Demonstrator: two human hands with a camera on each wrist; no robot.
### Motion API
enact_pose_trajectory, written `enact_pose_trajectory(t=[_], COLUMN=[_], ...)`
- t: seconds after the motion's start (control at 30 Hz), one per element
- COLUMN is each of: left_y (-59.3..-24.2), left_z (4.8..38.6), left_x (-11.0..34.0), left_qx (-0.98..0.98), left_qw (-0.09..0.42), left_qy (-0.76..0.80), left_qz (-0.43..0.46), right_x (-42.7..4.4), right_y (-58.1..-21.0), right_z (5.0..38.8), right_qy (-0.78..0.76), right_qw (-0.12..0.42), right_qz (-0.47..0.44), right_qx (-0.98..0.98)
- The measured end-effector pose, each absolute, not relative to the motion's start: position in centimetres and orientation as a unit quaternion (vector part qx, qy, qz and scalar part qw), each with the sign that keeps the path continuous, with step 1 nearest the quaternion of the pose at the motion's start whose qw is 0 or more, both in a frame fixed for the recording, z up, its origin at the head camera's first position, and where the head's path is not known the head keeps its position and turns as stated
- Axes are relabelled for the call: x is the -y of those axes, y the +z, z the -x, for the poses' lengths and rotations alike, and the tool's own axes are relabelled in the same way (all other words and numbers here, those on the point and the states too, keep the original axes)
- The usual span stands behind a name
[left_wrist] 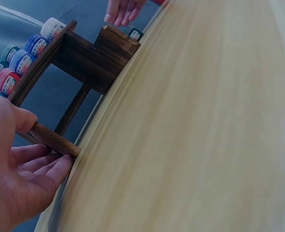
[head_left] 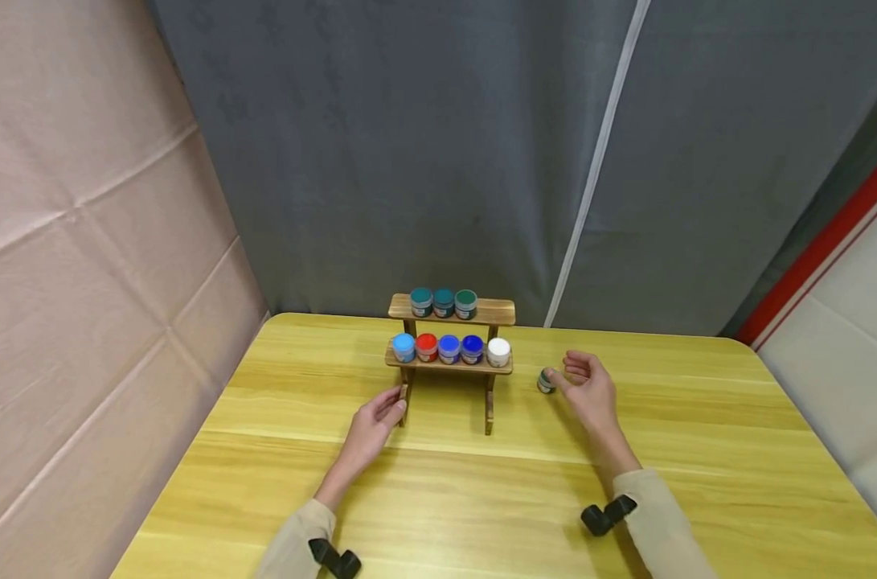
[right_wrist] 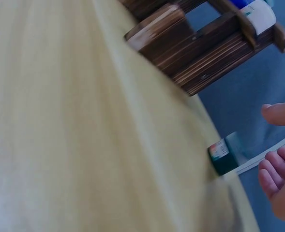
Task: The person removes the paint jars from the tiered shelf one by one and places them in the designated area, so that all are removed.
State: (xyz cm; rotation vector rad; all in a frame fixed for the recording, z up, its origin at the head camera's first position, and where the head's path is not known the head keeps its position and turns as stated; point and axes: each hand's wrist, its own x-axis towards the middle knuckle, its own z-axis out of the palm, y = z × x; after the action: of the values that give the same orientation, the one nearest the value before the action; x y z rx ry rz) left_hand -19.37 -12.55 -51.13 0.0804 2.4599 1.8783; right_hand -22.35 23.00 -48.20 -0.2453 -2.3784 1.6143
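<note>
A two-tier wooden rack [head_left: 448, 365] stands on the table, with three green-toned jars [head_left: 444, 303] on its upper shelf and several blue, red and white jars [head_left: 448, 349] below. My left hand [head_left: 369, 430] holds the rack's left foot, thumb on one side and fingers on the other, as the left wrist view shows [left_wrist: 26, 169]. To the right of the rack, a dark green jar [head_left: 546, 381] stands alone on the table. My right hand [head_left: 590, 394] is beside that jar; in the right wrist view a gap separates the jar [right_wrist: 224, 154] from the spread thumb and fingers [right_wrist: 282, 164].
The yellow wooden table [head_left: 438, 507] ends at a grey curtain [head_left: 409, 161] behind the rack. A pale padded wall [head_left: 105, 281] rises on the left, and a white panel with a red strip [head_left: 821, 249] stands at the right.
</note>
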Motion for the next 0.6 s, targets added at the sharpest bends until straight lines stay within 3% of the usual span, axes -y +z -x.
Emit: enact_pose_trajectory(t=[0.6], left_y=[-51.0], left_z=[19.2], left_x=[12.4], left_qx=[-0.803], left_qw=[0.022], left_qy=[0.595], left_qz=[-0.024], right_x=[-23.0], right_y=[-44.4], right_z=[23.5], right_qy=[0.527], right_qw=[0.186], right_qz=[0.02], right_qx=[0.829])
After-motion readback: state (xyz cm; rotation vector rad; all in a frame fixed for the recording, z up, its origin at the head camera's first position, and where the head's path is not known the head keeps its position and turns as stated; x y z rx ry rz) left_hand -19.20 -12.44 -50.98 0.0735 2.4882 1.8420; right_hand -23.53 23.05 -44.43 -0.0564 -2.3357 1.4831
